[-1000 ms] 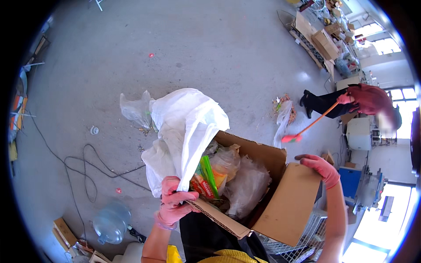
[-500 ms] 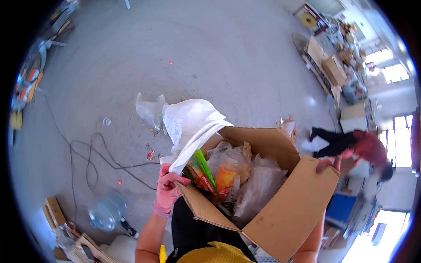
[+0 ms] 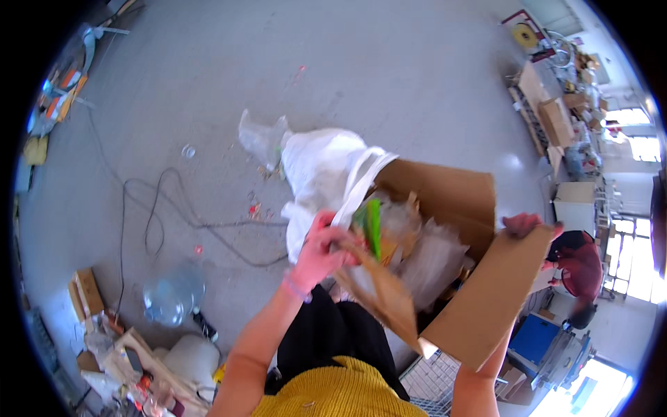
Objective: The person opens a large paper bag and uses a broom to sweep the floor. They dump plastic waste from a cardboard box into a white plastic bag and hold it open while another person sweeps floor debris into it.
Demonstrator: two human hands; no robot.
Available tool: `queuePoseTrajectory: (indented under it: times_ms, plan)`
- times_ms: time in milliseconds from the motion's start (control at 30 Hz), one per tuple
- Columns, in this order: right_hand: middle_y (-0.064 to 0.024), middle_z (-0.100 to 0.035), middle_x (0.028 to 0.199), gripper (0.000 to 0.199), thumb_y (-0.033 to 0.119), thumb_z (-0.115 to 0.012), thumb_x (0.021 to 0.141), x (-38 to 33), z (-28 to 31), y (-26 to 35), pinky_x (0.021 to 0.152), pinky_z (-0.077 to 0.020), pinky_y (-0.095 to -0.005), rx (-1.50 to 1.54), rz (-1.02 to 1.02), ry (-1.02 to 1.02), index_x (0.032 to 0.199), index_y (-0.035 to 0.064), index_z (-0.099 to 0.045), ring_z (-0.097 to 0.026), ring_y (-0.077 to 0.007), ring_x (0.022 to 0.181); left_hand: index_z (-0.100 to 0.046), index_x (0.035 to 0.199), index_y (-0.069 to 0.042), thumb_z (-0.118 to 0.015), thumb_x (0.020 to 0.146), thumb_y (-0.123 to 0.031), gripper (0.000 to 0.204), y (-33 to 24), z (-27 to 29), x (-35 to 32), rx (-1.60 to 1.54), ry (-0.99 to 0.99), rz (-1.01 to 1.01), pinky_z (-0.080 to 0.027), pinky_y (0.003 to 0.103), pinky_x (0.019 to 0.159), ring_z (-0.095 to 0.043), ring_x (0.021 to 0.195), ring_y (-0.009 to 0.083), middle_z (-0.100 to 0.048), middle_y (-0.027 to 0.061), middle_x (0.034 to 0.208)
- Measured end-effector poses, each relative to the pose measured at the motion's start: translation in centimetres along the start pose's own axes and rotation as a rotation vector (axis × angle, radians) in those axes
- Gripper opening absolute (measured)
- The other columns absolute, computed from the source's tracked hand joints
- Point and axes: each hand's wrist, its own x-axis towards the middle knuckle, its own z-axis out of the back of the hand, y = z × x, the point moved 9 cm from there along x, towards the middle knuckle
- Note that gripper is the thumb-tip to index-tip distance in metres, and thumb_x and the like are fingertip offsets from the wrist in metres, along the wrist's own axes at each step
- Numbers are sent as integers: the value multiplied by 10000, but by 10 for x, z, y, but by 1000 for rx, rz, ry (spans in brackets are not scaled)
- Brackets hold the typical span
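Note:
A cardboard box [image 3: 490,295] with raised flaps is tilted in front of me. Clear plastic wrapping [image 3: 434,260] and a green packet [image 3: 373,224] lie inside it. My left hand [image 3: 322,251], in a pink glove, is closed on the box's left flap, beside the rim of a white sack [image 3: 323,163]. That sack lies on the floor, its rim meeting the box's far left side. Over the top edge of the right flap, my right hand [image 3: 522,224], also pink-gloved, has its fingers curled; the flap hides part of this hand.
A clear plastic bag [image 3: 262,139] lies by the sack. On the floor to the left are a black cable [image 3: 125,229] and a large clear bottle [image 3: 174,295]. A person in a dark red top [image 3: 580,267] bends over at the right. Cardboard [image 3: 556,121] is stacked at the far right.
The box and both hands have shifted to the right in view. My left hand has turned, and the left flap has swung more upright. The person at the right has bent or turned differently.

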Motion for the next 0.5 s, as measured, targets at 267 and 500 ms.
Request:
queuePoseTrajectory:
  times_ms: [267,500]
  plan:
    - [29,-247,517,526,572,-347,887,60,-6,-27,436,-211,-265,10,-186,228,562,160,-307,-247,-111,457,-628,827,-49,-714,618,-73,227,-26,-23,32,221,42,-129,-381,260,805,-434,940,144,-408,24,1014]
    - [8,-254,491,611,654,-350,846,72,-15,-19,443,-201,-275,-12,-221,353,529,133,-309,-236,-120,455,-656,851,-44,-772,667,-305,340,-16,-40,26,7,-15,-129,-324,241,905,-354,1056,105,-505,-18,897]
